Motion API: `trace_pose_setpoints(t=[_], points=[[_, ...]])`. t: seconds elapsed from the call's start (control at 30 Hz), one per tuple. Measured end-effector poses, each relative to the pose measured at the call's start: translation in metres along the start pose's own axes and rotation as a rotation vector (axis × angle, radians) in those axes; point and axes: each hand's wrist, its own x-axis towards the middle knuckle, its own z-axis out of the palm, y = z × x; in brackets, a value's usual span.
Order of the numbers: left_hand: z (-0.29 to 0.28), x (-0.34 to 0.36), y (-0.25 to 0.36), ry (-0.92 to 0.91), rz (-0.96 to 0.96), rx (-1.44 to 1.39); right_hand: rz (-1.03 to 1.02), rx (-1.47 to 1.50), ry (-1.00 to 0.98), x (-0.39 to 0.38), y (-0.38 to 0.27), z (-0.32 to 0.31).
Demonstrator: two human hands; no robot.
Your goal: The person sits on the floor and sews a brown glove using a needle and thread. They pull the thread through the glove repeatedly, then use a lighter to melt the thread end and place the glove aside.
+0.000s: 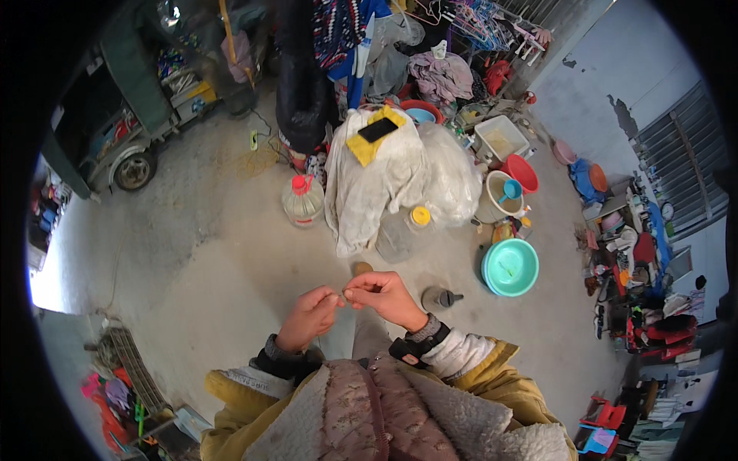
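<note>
Both of my hands meet in front of my body, fingertips nearly touching. My left hand [308,316] is closed, its fingers curled and thumb pressed in. My right hand [387,298] pinches with thumb and forefinger beside it. Whatever lies between the fingertips is too small to make out. Beyond the hands, a white cloth [361,192] drapes over a heap, with a yellow cloth [360,150] and a black phone [377,130] on top. A grey jug-like container [438,298] stands on the floor to the right of my right hand.
A clear bottle with a red cap [303,201] and a yellow-capped clear jug [396,237] stand ahead. Turquoise basins [510,267], a red basin [521,174] and a bucket [492,201] are at right. A green cart [127,84] stands far left. Clutter lines the right wall.
</note>
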Motion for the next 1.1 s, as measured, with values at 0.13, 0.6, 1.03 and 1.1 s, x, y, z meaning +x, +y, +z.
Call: trace_pose_setpoints(t=[0.13,0.6,1.03,1.1], points=[[-0.020,0.105,0.044,0.212,0.002,-0.004,-0.031,0.237,0.201,0.138,0.005,-0.116],[-0.069,0.255,0.158,0.492,0.037,-0.204,0.295,-0.448,1.005,0.502,0.102,-0.359],[-0.149,0.316,0.232,0.303,0.006,-0.158,-0.012,-0.063,1.185,0.489,0.089,-0.348],[-0.154,0.327,0.237,0.293,-0.033,-0.168,-0.071,0.220,1.118,0.462,0.057,-0.331]])
